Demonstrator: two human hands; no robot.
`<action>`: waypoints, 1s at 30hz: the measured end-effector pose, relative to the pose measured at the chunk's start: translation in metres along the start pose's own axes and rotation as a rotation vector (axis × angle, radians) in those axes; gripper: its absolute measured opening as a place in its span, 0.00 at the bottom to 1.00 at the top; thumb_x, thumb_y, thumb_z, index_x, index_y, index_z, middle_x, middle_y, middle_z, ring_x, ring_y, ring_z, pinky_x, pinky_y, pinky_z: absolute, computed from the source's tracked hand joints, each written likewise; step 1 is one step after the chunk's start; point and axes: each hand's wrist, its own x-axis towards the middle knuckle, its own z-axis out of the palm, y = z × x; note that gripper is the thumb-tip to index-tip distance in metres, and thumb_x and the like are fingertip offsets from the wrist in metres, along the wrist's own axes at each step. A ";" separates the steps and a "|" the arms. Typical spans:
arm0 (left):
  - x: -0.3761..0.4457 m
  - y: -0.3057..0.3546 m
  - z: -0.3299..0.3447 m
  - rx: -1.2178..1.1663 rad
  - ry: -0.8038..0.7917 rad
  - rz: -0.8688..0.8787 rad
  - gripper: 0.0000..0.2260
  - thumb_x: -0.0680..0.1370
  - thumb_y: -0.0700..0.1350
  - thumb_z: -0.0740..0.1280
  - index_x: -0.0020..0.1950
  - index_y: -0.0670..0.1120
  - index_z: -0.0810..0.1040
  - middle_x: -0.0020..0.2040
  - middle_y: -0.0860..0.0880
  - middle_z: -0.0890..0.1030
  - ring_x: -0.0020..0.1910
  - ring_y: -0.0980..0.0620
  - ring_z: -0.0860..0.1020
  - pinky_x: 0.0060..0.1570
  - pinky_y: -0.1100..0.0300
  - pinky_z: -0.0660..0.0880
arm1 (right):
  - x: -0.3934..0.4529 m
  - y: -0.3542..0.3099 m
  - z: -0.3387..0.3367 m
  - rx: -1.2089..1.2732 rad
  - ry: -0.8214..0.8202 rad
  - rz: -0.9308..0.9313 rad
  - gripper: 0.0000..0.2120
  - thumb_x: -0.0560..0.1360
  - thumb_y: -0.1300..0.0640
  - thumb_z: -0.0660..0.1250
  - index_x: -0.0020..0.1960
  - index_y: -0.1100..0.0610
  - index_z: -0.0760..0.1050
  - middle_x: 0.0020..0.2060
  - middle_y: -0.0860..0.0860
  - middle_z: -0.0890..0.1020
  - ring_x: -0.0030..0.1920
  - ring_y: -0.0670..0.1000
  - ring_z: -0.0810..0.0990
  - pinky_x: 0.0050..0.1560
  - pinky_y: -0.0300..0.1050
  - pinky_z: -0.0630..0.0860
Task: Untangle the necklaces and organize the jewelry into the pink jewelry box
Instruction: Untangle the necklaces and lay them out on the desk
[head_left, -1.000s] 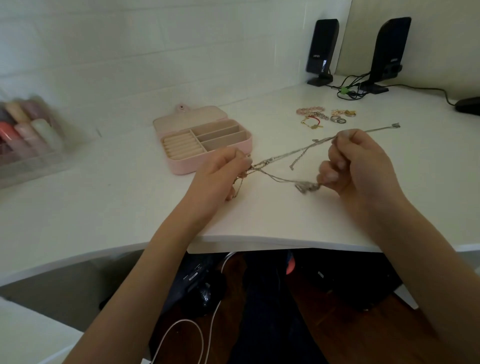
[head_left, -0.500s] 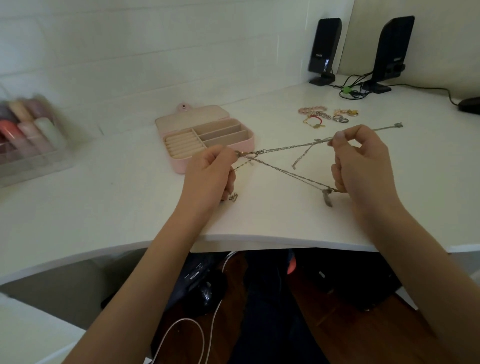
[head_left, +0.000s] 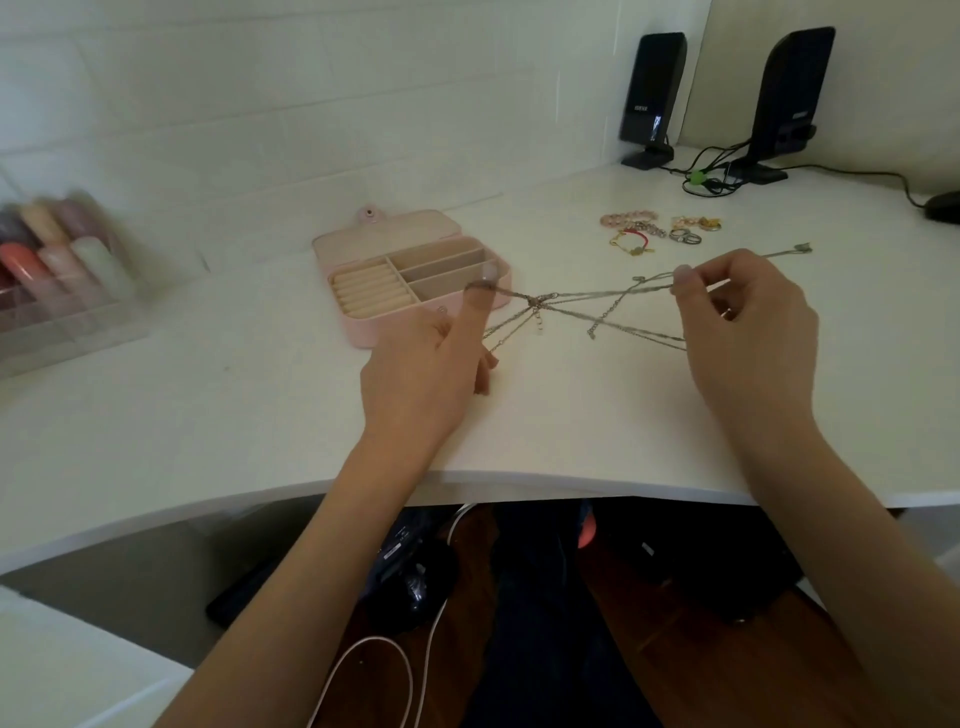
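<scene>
Silver tangled necklaces (head_left: 582, 304) stretch above the white desk between my two hands, with a knot near their left third and loose ends dangling. My left hand (head_left: 431, 358) pinches the chains' left end, its index finger blurred in front of the box. My right hand (head_left: 748, 317) pinches the right end, one clasp end sticking out beyond it. The pink jewelry box (head_left: 363, 327) lies open behind my left hand, showing ring rolls and three long compartments with nothing in them. A small heap of bracelets and rings (head_left: 660, 231) lies further back on the right.
Two black speakers (head_left: 652, 98) with cables stand at the back right, a black mouse (head_left: 943, 208) at the right edge. A clear organiser with coloured tubes (head_left: 57, 270) sits at the far left. The desk's front edge (head_left: 571, 480) curves just below my wrists.
My hands have moved apart, pulling the chains taut. The left index finger has lifted toward the box, and the knot now hangs free between the hands.
</scene>
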 end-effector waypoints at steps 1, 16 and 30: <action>-0.001 0.000 0.000 0.002 0.012 -0.012 0.36 0.70 0.75 0.45 0.24 0.51 0.79 0.28 0.60 0.81 0.30 0.63 0.78 0.45 0.54 0.72 | 0.000 0.000 0.000 0.025 -0.019 -0.010 0.09 0.77 0.46 0.61 0.43 0.50 0.74 0.33 0.46 0.78 0.34 0.44 0.75 0.34 0.39 0.66; 0.011 -0.012 -0.009 -0.369 0.186 -0.116 0.06 0.77 0.49 0.64 0.43 0.54 0.80 0.38 0.55 0.83 0.38 0.50 0.80 0.46 0.47 0.78 | 0.001 0.001 0.000 0.021 -0.034 0.025 0.12 0.78 0.47 0.60 0.48 0.55 0.75 0.38 0.51 0.81 0.42 0.53 0.80 0.51 0.51 0.74; 0.016 -0.019 -0.025 -0.339 0.288 -0.228 0.21 0.73 0.59 0.63 0.30 0.45 0.68 0.26 0.48 0.63 0.23 0.54 0.59 0.22 0.64 0.58 | 0.010 0.009 -0.006 0.112 0.073 0.142 0.11 0.80 0.47 0.54 0.48 0.54 0.68 0.36 0.50 0.76 0.43 0.59 0.78 0.53 0.63 0.74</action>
